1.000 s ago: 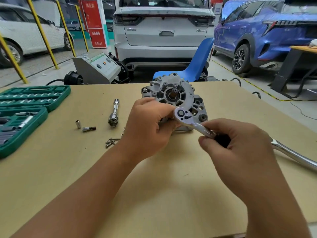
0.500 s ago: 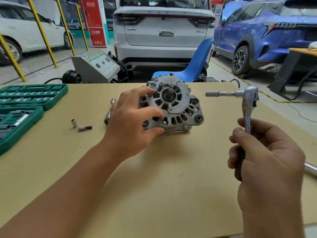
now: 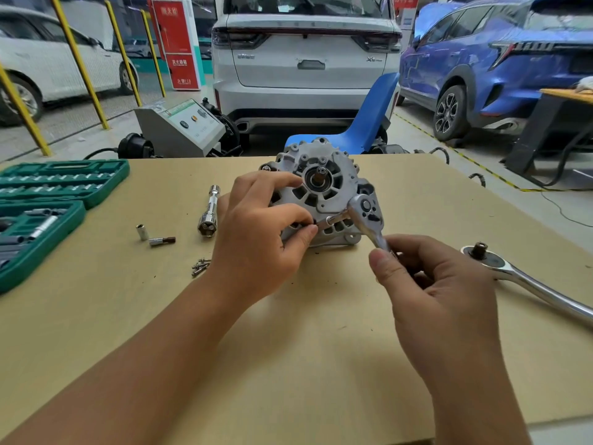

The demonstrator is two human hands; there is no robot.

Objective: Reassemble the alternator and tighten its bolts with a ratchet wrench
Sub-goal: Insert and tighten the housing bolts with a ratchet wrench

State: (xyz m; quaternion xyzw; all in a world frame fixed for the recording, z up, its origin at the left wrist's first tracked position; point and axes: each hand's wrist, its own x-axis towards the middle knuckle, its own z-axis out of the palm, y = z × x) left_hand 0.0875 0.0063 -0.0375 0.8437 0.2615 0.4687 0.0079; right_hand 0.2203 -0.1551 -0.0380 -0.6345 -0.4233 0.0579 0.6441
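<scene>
Since half a second ago, the ratchet wrench (image 3: 369, 216) has come down from mid-air onto the alternator's lower right face. On the table (image 3: 96, 316), centre far, the alternator (image 3: 324, 184) stands on edge, shaft end facing the camera. Left hand (image 3: 260, 239) curls round its left side, fingertips pinching at the extension bar's tip (contact point partly hidden). Right hand (image 3: 430, 284) grips the wrench handle. Green socket case (image 3: 48, 200) lies far left; a second ratchet (image 3: 529, 284) right; loose screws (image 3: 200, 266) near the left wrist.

A silver-grey alternator (image 3: 321, 191) is shown on a tan table (image 3: 288, 364), flanked by a green tool case (image 3: 64, 178) and a blue chair (image 3: 362, 123).
</scene>
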